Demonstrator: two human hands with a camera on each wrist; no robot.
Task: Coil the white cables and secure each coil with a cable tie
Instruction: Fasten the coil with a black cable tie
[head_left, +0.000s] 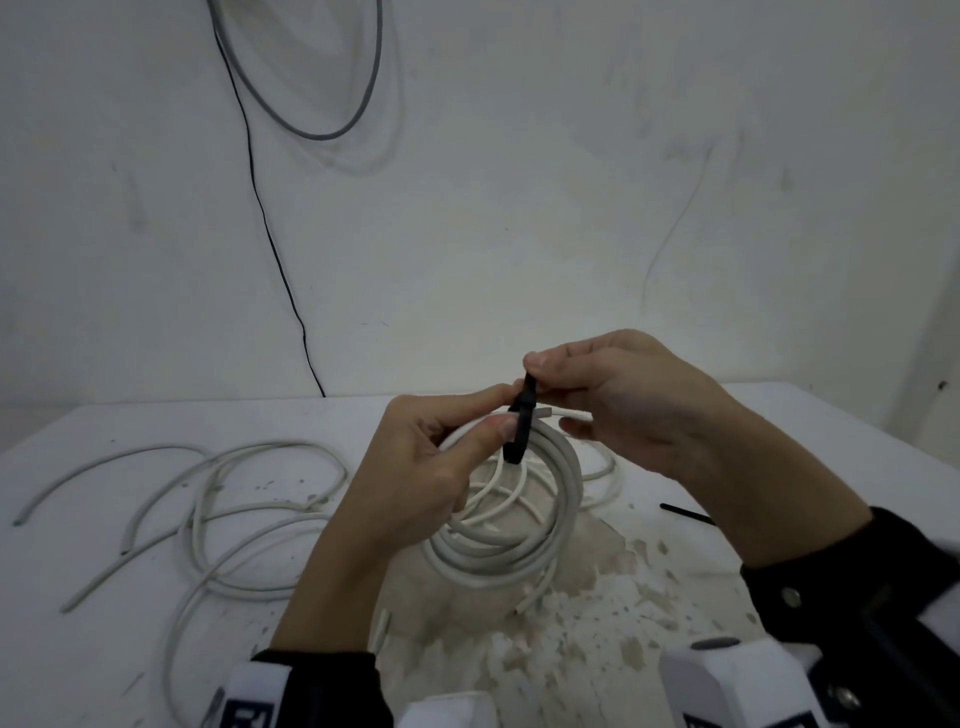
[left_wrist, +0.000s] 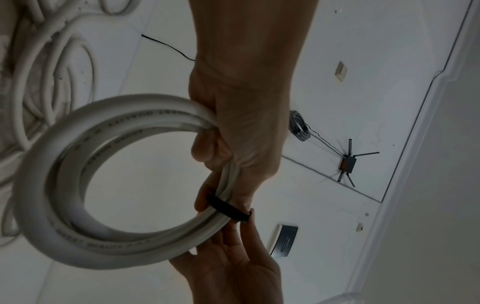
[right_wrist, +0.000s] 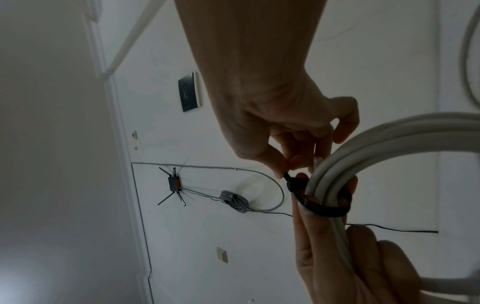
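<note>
A coil of white cable (head_left: 563, 499) hangs above the table, held up by both hands. My left hand (head_left: 491, 413) grips the coil (left_wrist: 78, 144) at its top, fingers curled round the strands. A black cable tie (head_left: 519, 428) loops around those strands beside my left thumb. My right hand (head_left: 540, 371) pinches the tie's free end between thumb and forefinger, just above the coil. In the left wrist view the tie (left_wrist: 228, 209) wraps the bundle below my left hand (left_wrist: 233, 133). The right wrist view shows my right hand (right_wrist: 284, 170) at the tie (right_wrist: 322, 210), with the loop still loose.
Several loose white cables (head_left: 234, 493) sprawl over the left of the white table (head_left: 831, 467). Another black cable tie (head_left: 685, 514) lies to the right, partly behind my right forearm. A thin black wire (head_left: 270, 234) and a grey cable loop (head_left: 311, 130) hang on the wall behind.
</note>
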